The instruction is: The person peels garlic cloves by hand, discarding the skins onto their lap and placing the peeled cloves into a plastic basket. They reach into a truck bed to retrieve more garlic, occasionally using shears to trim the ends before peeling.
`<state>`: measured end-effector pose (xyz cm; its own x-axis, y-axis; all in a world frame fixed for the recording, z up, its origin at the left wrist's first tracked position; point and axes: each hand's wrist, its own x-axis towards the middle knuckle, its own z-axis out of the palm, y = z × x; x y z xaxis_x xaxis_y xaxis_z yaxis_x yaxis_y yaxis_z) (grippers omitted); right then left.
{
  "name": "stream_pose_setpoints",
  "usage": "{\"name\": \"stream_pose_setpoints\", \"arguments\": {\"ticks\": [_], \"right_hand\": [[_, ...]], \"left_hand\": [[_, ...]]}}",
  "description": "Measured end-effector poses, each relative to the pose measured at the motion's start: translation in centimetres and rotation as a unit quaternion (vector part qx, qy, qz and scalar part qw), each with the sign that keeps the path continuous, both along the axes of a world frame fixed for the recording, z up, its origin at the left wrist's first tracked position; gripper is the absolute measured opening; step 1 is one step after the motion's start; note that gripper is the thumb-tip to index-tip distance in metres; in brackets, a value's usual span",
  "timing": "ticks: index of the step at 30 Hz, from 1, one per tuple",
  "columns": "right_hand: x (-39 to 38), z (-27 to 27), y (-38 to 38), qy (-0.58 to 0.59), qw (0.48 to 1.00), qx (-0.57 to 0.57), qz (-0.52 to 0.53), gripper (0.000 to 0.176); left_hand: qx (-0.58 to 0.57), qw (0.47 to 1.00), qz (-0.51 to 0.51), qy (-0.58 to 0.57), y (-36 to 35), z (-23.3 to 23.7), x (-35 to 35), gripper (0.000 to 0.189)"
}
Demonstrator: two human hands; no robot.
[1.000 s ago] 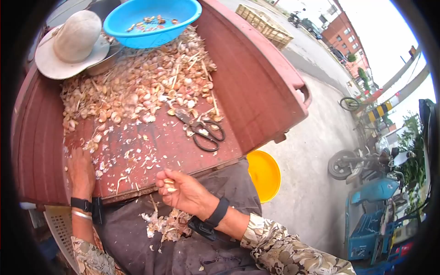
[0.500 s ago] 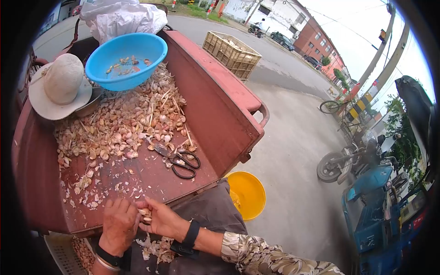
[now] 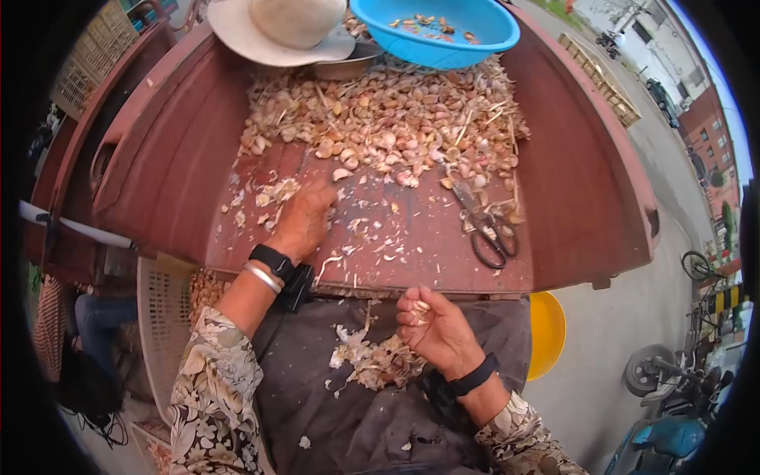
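Note:
My left hand (image 3: 305, 218) is over the red cart bed (image 3: 443, 265), its back toward me, beside a loose garlic clove (image 3: 342, 174) at the near edge of the garlic pile (image 3: 396, 127). Its fingertips are blurred and partly hidden. Above my lap, my right hand (image 3: 439, 332) is turned palm up, fingers curled around pale garlic cloves (image 3: 421, 310). Papery garlic skins (image 3: 380, 362) lie on the dark apron (image 3: 332, 427) across my lap. Black-handled scissors (image 3: 492, 237) rest on the bed to the right, blades toward the pile.
A blue basin (image 3: 435, 47) with some cloves and a pale hat (image 3: 277, 36) sit behind the pile. At lower right stands a yellow bucket (image 3: 546, 336). A plastic crate (image 3: 162, 317) holding garlic is at left, and a parked blue vehicle (image 3: 665, 435) at far right.
My hands were together at the bed's near edge, with cloves between them. Now they are apart: the left has reached forward toward the pile, the right keeps the cloves. My view has turned left.

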<state>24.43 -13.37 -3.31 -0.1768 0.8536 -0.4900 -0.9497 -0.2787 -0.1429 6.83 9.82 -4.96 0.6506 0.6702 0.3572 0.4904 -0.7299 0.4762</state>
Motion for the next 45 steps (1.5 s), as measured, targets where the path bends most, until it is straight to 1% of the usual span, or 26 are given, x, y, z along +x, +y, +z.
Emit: {"name": "stream_pose_setpoints", "arguments": {"ticks": [1,2,3,4,5,6,9,10,13,14,18,21,22,25,26,27,28,29,32,35,36,39,42,43,44,45], "right_hand": [[0.0,-0.1,-0.1,0.021,1.0,-0.004,-0.002,0.02],[-0.1,-0.3,-0.2,0.027,1.0,-0.001,0.0,0.02],[-0.3,-0.1,-0.1,0.018,1.0,-0.011,0.002,0.019],[-1.0,-0.2,0.0,0.021,1.0,-0.017,0.012,0.019],[-0.9,-0.1,-0.1,0.006,1.0,-0.02,0.009,0.019],[-1.0,0.0,-0.1,0.013,1.0,-0.017,0.013,0.019],[-1.1,0.1,-0.5,0.014,1.0,-0.009,0.016,0.018],[-0.9,0.3,-0.6,0.006,1.0,-0.005,0.014,0.018],[-0.6,0.9,-1.3,-0.011,1.0,-0.002,0.005,0.018],[-0.6,1.1,-1.4,-0.015,1.0,0.0,0.004,0.018],[-1.9,2.2,-1.9,-0.052,0.998,0.012,0.031,0.019],[-3.5,3.2,-2.0,-0.057,0.996,0.033,0.068,0.022],[-4.0,3.8,-2.1,-0.062,0.994,0.032,0.08,0.023],[-5.6,6.2,-2.1,-0.12,0.988,0.044,0.081,0.027],[-6.0,6.6,-2.1,-0.14,0.986,0.055,0.076,0.026],[-6.4,6.8,-2.1,-0.159,0.982,0.069,0.074,0.026],[-6.7,6.9,-2.2,-0.187,0.978,0.061,0.064,0.022],[-6.8,6.7,-2.3,-0.208,0.974,0.057,0.064,0.022],[-7.5,6.3,-2.8,-0.282,0.958,0.033,0.046,0.019],[-7.7,4.9,-2.9,-0.409,0.906,0.073,0.076,0.017],[-8.0,5.0,-2.9,-0.453,0.886,0.066,0.079,0.016],[-8.6,5.2,-2.8,-0.465,0.876,0.09,0.093,0.019],[-9.0,4.9,-1.2,-0.366,0.928,0.067,0.027,0.026],[-9.7,4.9,0.0,-0.344,0.937,0.063,0.021,0.031],[-11.0,4.9,1.5,-0.32,0.946,0.055,0.017,0.036],[-12.8,6.0,2.8,-0.234,0.959,0.138,0.082,0.051]], "left_hand": [[-0.065,0.996,0.021,-0.05,-0.1,-0.4,-0.5,0.015],[-0.219,0.966,0.078,-0.114,-0.6,0.1,-1.1,0.013],[-0.358,0.905,0.131,-0.189,-1.1,1.0,-1.5,0.012],[-0.467,0.824,0.102,-0.303,-2.2,1.6,-3.4,0.013],[-0.56,0.712,0.05,-0.42,-3.0,2.1,-3.8,0.015],[-0.631,0.573,-0.007,-0.524,-3.6,2.5,-4.0,0.017],[-0.582,0.632,-0.018,-0.512,-5.9,3.3,-4.0,0.025],[-0.588,0.63,-0.024,-0.506,-6.5,3.6,-4.1,0.029],[-0.629,0.539,-0.072,-0.556,-9.2,5.1,-3.6,0.031],[-0.645,0.512,-0.092,-0.56,-9.6,4.9,-3.7,0.034],[-0.614,0.565,-0.074,-0.546,-12.6,5.8,-3.0,0.035],[-0.598,0.558,-0.117,-0.564,-15.0,7.1,-2.4,0.036],[-0.588,0.578,-0.117,-0.553,-15.5,7.4,-2.4,0.036],[-0.52,0.697,-0.083,-0.487,-17.9,8.1,-2.4,0.034],[-0.533,0.722,-0.05,-0.439,-19.0,8.7,-2.5,0.033],[-0.501,0.78,-0.028,-0.375,-19.8,8.3,-2.8,0.029],[-0.358,0.863,-0.036,-0.355,-20.2,7.3,-2.9,0.029],[-0.205,0.923,-0.041,-0.322,-20.5,6.6,-2.9,0.028],[-0.171,0.93,0.004,-0.324,-21.5,6.4,-3.1,0.027],[-0.157,0.959,0.021,-0.234,-21.5,6.3,-4.7,0.027],[-0.177,0.966,0.026,-0.187,-21.5,6.5,-5.3,0.025],[-0.178,0.98,0.057,-0.066,-21.8,7.4,-7.1,0.023],[-0.323,0.916,0.074,-0.227,-23.1,10.4,-9.8,0.024],[-0.382,0.854,0.021,-0.353,-24.1,12.0,-10.4,0.026],[-0.436,0.768,-0.029,-0.469,-25.3,13.5,-10.8,0.028],[-0.381,0.748,-0.129,-0.528,-26.0,14.6,-10.9,0.028]]}}
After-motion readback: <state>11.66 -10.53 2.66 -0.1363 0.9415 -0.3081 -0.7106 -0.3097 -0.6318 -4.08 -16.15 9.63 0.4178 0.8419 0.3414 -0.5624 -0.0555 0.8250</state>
